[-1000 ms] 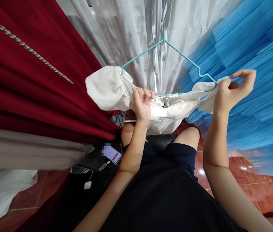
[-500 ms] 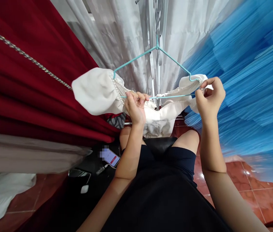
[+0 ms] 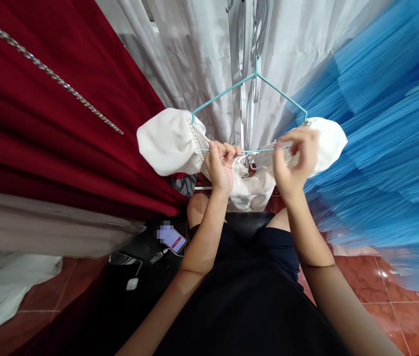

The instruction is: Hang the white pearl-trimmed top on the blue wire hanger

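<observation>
A white puff-sleeved garment (image 3: 168, 141) with pearl trim hangs on a teal wire hanger (image 3: 228, 91) in front of me. My left hand (image 3: 221, 165) is closed round the hanger's bottom bar and the garment's neckline near the left sleeve. My right hand (image 3: 294, 160) is blurred, its fingers curled at the garment's right shoulder by the right puff sleeve (image 3: 328, 141). The garment's body droops between my hands above my knees.
Red drapery with a silver chain (image 3: 46, 69) fills the left, white fabric (image 3: 202, 44) hangs behind, blue tulle (image 3: 387, 123) crowds the right. A phone (image 3: 172, 238) lies on a dark surface at my left. Red floor tiles (image 3: 398, 301) show below.
My right hand has moved inward from the far right end of the hanger to the right shoulder, and the right sleeve now sits puffed out on the hanger. My left hand has kept its grip.
</observation>
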Demonstrator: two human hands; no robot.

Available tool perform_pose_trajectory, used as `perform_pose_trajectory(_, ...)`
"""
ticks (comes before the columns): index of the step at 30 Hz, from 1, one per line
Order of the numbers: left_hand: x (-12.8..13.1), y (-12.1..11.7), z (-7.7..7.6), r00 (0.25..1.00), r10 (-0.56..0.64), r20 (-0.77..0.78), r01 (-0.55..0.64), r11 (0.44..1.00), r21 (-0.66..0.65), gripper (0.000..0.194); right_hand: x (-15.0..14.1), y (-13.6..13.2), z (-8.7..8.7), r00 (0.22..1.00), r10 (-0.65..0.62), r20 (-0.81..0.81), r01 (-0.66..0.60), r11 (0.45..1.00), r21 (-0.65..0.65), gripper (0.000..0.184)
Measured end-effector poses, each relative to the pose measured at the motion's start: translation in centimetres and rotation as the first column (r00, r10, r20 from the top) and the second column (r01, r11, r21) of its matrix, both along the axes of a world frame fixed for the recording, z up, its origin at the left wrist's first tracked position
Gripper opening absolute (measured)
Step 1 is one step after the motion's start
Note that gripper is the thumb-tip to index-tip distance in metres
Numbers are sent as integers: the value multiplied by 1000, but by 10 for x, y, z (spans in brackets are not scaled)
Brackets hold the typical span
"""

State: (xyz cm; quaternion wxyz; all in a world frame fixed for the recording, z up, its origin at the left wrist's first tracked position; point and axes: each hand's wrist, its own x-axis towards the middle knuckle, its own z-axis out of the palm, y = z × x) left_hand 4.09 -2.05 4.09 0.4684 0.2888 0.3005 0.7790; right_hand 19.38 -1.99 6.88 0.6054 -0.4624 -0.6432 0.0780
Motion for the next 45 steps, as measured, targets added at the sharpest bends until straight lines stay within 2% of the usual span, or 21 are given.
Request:
perform_pose_trajectory(1, 0, 0, 0, 1000, 9, -6, -9, 1000, 1, 58, -2, -6, -7, 992, 125, 6, -123, 978, -166, 26)
perform_pose_trajectory(3, 0, 0, 0, 1000, 12, -5, -12, 1000, 9, 57, -3, -10, -20, 942, 323, -87, -322, 807, -495, 39)
perform_pose_trajectory(4, 0, 0, 0, 1000, 5, 3, -5, 1000, 16, 56, -3, -8, -26, 921, 346, -178, -382, 720, -580, 44)
perform_pose_trajectory(5, 0, 0, 0, 1000, -6, 9, 6, 1000, 21, 56, -2, -4, -30, 902, 328, -282, -432, 670, -604, 48)
perform_pose_trajectory(6, 1, 0, 0, 1000, -18, 13, 17, 1000, 20, 56, -3, 2, -34, 873, 294, -389, -481, 656, -582, 51)
perform_pose_trajectory(10, 5, -4, -2, 999, -51, -13, 50, 998, -41, 56, -19, 28, -42, 676, 260, -689, -631, 688, -359, 60)
perform_pose_trajectory(14, 9, -25, -11, 994, -75, -84, 65, 991, -113, 42, -37, 37, -46, 572, 277, -772, -652, 725, -223, 43)
perform_pose_trajectory(17, 5, -50, -14, 954, -61, -293, 18, 989, -146, 40, -39, 31, -46, 504, 284, -815, -668, 727, -160, 37)
perform_pose_trajectory(19, -3, -60, -11, 859, 195, -474, -199, 979, 44, 26, -35, 25, -44, 495, 286, -820, -668, 730, -148, 35)
perform_pose_trajectory(20, -9, -61, -7, 758, 384, -527, -331, 923, 197, 18, -33, 23, -43, 494, 288, -820, -669, 729, -147, 34)
perform_pose_trajectory(22, -23, -55, 1, 487, 667, -564, -480, 744, 465, 14, -30, 20, -41, 489, 288, -823, -669, 729, -142, 33)
perform_pose_trajectory(23, -31, -48, 5, 367, 722, -586, -492, 685, 537, 19, -29, 19, -40, 486, 285, -826, -669, 730, -142, 33)
perform_pose_trajectory(24, -39, -40, 8, 279, 727, -627, -483, 671, 563, 27, -29, 19, -39, 486, 282, -828, -667, 731, -143, 32)
perform_pose_trajectory(26, -53, -22, 11, 200, 662, -722, -466, 712, 525, 41, -30, 18, -38, 497, 275, -823, -654, 743, -146, 31)
perform_pose_trajectory(31, -93, 18, 18, 288, 535, -794, -471, 801, 369, 38, -32, 19, -36, 557, 247, -793, -565, 812, -144, 30)
perform_pose_trajectory(36, -162, 39, 29, 389, 676, -626, -522, 721, 455, 31, -28, 20, -33, 526, 257, -811, -570, 814, -111, 29)
perform_pose_trajectory(38, -180, 36, 18, 413, 726, -550, -578, 676, 457, 23, -28, 20, -33, 497, 263, -827, -590, 801, -100, 29)
perform_pose_trajectory(40, -181, 24, -4, 436, 755, -489, -633, 644, 430, 18, -30, 19, -36, 474, 260, -841, -616, 781, -106, 27)
perform_pose_trajectory(42, -164, 7, -31, 528, 671, -521, -607, 727, 321, 11, -35, 20, -38, 454, 256, -853, -643, 757, -115, 26)
perform_pose_trajectory(44, -139, -8, -54, 684, 550, -479, -543, 823, 169, 21, -40, 21, -40, 437, 253, -863, -655, 747, -112, 25)
perform_pose_trajectory(45, -125, -13, -61, 777, 450, -441, -455, 885, 101, 29, -43, 22, -41, 430, 253, -867, -656, 747, -107, 26)
